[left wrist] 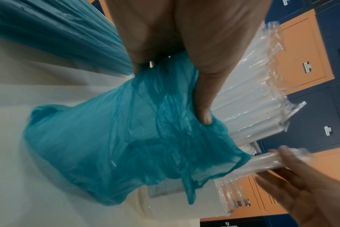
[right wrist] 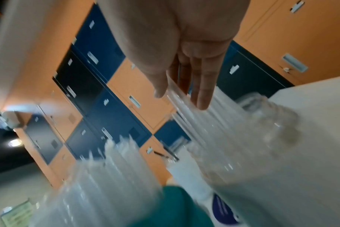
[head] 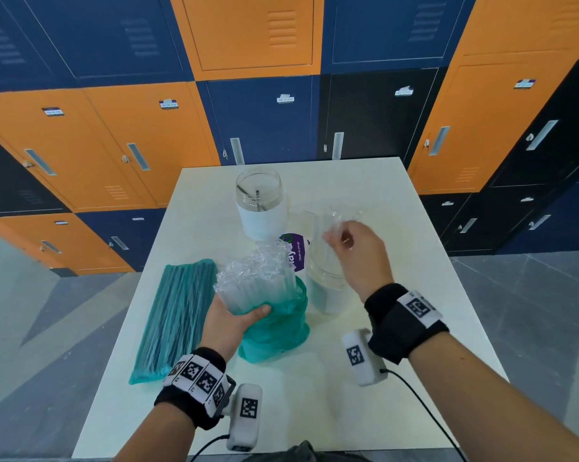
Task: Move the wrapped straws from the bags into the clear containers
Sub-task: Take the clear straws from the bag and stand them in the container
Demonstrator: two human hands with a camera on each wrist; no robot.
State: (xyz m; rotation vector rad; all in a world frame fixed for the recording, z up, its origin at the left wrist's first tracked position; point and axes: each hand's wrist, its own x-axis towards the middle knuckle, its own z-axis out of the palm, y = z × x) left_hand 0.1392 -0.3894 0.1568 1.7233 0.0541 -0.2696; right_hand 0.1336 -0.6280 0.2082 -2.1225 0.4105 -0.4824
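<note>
My left hand [head: 235, 323] grips an open teal bag [head: 276, 331] that stands on the table, with a bundle of clear-wrapped straws [head: 255, 281] sticking up out of it. In the left wrist view my thumb presses the teal bag [left wrist: 126, 145] against the bundle [left wrist: 252, 92]. My right hand [head: 358, 255] pinches a few wrapped straws [head: 334, 225] above a clear container [head: 326, 291] that holds more of them. The right wrist view, blurred, shows those straws [right wrist: 177, 95] between thumb and fingers [right wrist: 202, 92].
A second, sealed teal bag of straws [head: 178, 315] lies flat at the left of the white table [head: 398, 201]. A clear jar [head: 260, 201] with a white label stands at the back. A purple and white packet [head: 294, 251] lies between the jars. Orange and blue lockers stand behind.
</note>
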